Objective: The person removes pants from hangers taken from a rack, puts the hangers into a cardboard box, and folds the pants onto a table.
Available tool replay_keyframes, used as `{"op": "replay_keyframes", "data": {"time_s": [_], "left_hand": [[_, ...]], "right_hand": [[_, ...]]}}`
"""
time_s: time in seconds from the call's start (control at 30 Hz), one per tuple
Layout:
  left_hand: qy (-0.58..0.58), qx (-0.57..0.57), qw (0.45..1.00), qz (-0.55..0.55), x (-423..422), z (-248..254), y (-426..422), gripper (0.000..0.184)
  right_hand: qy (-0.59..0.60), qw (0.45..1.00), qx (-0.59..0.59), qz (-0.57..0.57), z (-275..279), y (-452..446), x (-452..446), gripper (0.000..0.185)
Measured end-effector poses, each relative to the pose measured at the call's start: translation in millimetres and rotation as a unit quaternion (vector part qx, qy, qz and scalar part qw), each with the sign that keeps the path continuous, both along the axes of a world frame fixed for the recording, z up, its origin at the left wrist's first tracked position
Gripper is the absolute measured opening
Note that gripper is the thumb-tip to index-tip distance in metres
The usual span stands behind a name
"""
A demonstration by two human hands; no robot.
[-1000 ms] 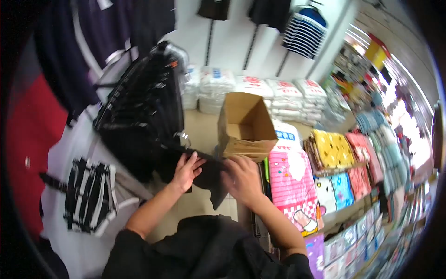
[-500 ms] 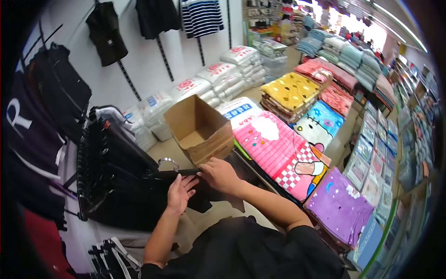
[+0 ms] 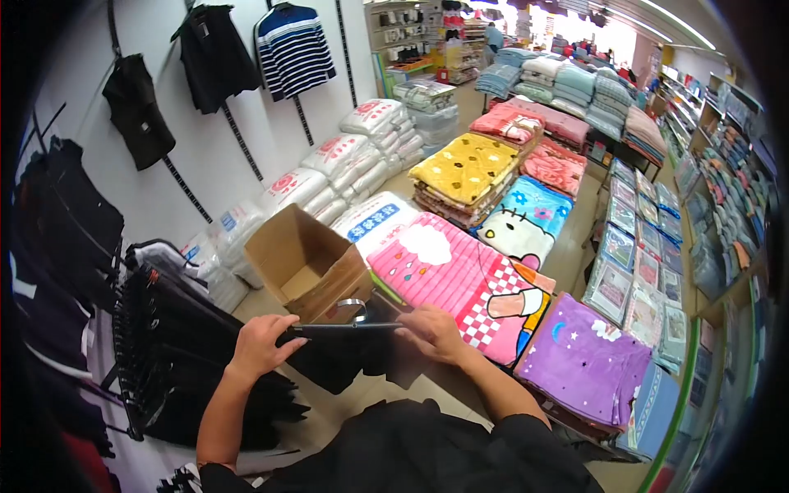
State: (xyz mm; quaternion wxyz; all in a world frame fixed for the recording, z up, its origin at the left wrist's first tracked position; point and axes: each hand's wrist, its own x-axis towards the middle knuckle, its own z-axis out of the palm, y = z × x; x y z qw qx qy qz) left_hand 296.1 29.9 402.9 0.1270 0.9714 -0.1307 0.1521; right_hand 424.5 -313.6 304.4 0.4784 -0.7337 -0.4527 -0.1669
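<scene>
Both hands hold a black clothes hanger point(image 3: 362, 327) level in front of me, its silver hook pointing up. My left hand point(image 3: 261, 343) is closed on the hanger's left end. At the other end, my right hand point(image 3: 436, 333) pinches the bar and the top of the garment. A black garment, apparently trousers point(image 3: 333, 361), hangs from the bar; its lower part falls out of clear sight. Just beyond the hanger stands an open cardboard box point(image 3: 308, 259). To the left is a rack packed with dark hanging clothes point(image 3: 189, 345).
Folded blankets, one pink point(image 3: 436, 271), one yellow point(image 3: 464, 168) and one purple point(image 3: 583, 357), lie in stacks on the right. White wrapped bundles point(image 3: 333, 156) line the wall under hanging tops point(image 3: 294, 53). Packaged goods point(image 3: 629, 255) stand farther right.
My left hand has moved from open beside the bar to closed on its left end. The hanger has come away from the rack, and the view has turned right.
</scene>
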Motion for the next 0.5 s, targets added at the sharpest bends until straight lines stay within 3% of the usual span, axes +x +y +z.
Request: {"op": "replay_keyframes", "data": {"time_s": [0.13,0.27,0.5], "left_hand": [[-0.06,0.022,0.989,-0.131,43,4,-34,0.034],[0.061,-0.02,0.986,-0.152,66,-15,-67,0.035],[0.125,-0.026,0.951,-0.281,104,-38,-82,0.028]], "right_hand": [[0.006,1.0,-0.008,-0.012,2,-37,6,0.019],[0.021,0.999,-0.017,-0.042,-4,-69,3,0.019],[0.007,0.991,-0.06,-0.121,3,-95,-23,0.024]]}}
